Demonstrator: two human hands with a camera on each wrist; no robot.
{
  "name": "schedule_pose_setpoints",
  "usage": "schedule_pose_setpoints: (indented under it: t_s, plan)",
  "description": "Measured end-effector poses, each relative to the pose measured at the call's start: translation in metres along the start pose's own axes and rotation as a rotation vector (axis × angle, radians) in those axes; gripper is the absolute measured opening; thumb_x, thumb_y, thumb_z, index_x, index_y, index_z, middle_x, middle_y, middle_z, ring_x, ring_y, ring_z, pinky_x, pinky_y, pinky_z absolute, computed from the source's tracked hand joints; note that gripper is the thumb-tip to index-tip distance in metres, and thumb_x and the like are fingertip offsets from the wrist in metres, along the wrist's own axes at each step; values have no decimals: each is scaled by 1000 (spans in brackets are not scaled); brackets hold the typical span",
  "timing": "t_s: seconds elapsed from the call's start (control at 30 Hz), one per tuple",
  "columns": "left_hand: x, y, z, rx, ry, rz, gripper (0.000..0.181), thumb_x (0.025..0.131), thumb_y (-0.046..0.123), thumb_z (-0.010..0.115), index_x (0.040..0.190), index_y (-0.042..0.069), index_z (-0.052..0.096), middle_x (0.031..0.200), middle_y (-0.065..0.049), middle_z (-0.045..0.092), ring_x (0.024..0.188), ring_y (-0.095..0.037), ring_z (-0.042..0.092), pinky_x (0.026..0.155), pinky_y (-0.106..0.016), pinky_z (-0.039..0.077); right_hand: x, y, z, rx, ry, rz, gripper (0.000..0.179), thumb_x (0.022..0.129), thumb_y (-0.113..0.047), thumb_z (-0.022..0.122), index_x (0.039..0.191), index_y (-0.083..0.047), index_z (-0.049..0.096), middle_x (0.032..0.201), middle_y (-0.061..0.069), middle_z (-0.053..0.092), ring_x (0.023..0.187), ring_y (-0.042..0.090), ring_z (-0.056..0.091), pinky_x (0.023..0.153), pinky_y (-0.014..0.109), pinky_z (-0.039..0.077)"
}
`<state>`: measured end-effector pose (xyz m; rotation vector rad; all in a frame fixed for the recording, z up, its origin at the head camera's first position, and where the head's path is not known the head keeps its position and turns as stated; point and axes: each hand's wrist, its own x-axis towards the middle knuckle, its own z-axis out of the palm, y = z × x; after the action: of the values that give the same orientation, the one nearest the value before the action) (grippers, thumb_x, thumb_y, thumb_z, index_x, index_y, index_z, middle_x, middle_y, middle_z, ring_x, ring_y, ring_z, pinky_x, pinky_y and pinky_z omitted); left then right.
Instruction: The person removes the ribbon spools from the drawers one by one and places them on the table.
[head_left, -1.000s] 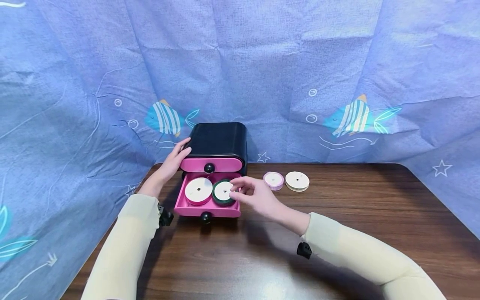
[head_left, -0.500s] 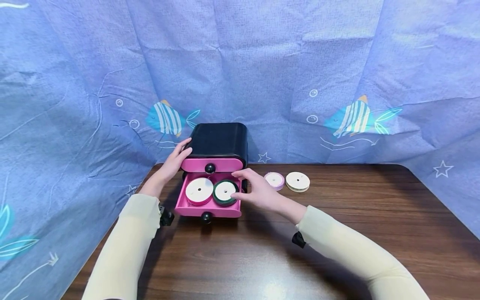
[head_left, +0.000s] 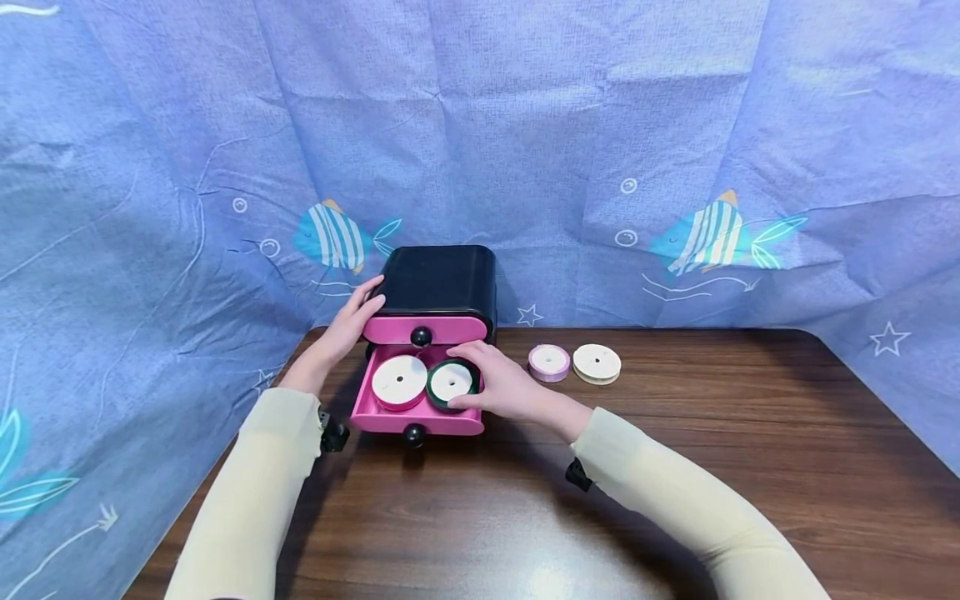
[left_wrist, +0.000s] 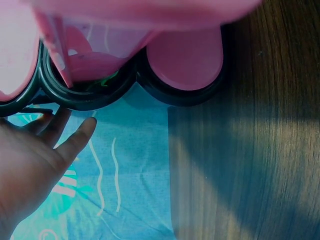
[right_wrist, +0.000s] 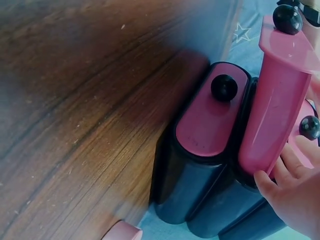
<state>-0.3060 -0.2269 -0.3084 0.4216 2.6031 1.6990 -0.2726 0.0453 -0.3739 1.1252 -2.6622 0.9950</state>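
Observation:
A black drawer cabinet (head_left: pixel 435 279) with pink fronts stands on the table, its middle drawer (head_left: pixel 442 426) pulled out. Inside lie two ribbon spools with white faces: a larger pink-red ribbon spool (head_left: pixel 390 387) on the left, a smaller dark green ribbon spool (head_left: pixel 442 379) on the right. My right hand (head_left: pixel 513 385) reaches over the drawer's right side, thumb and fingers spread on either side of the green spool; the right wrist view shows the fingers at the drawer wall (right_wrist: pixel 272 112). With extended fingers, my left hand (head_left: pixel 347 325) rests against the cabinet's upper left side.
Right of the cabinet, a lilac ribbon spool (head_left: pixel 549 363) and a cream-white ribbon spool (head_left: pixel 597 364) lie on the brown wooden table (head_left: pixel 712 417). Behind hangs a blue cloth (head_left: pixel 517 167) printed with fish. A black round knob (head_left: pixel 414 434) sticks out from the drawer front.
My right hand first opens wider and draws back slightly from the green spool, then moves left so that thumb and fingers straddle it. The left hand stays on the cabinet.

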Motion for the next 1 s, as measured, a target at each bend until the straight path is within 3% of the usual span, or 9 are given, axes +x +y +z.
schedule_pose_setpoints:
  t_s: [0.2,0.6,1.0]
  plan:
    - [0,0,1,-11,1,7,60,102,22,40,154,2,19,158,-23,11,145,-32,10,114,-48,13,3,1,0,-26,-73,11,75,79,-37,81,140,-8,49,131,7,50,122,20,46,99,41,42]
    - [0,0,0,-3,7,2,60,102,23,40,154,3,19,158,-23,11,145,-32,10,114,-49,12,8,2,4,-130,-129,12,79,78,-39,80,143,-9,46,135,10,50,125,23,45,99,42,41]
    - [2,-1,0,-5,1,0,60,102,23,40,154,3,18,159,-21,9,146,-31,6,114,-48,11,11,1,6,-166,-133,20,76,78,-38,81,141,-7,49,134,10,51,124,23,46,100,40,41]
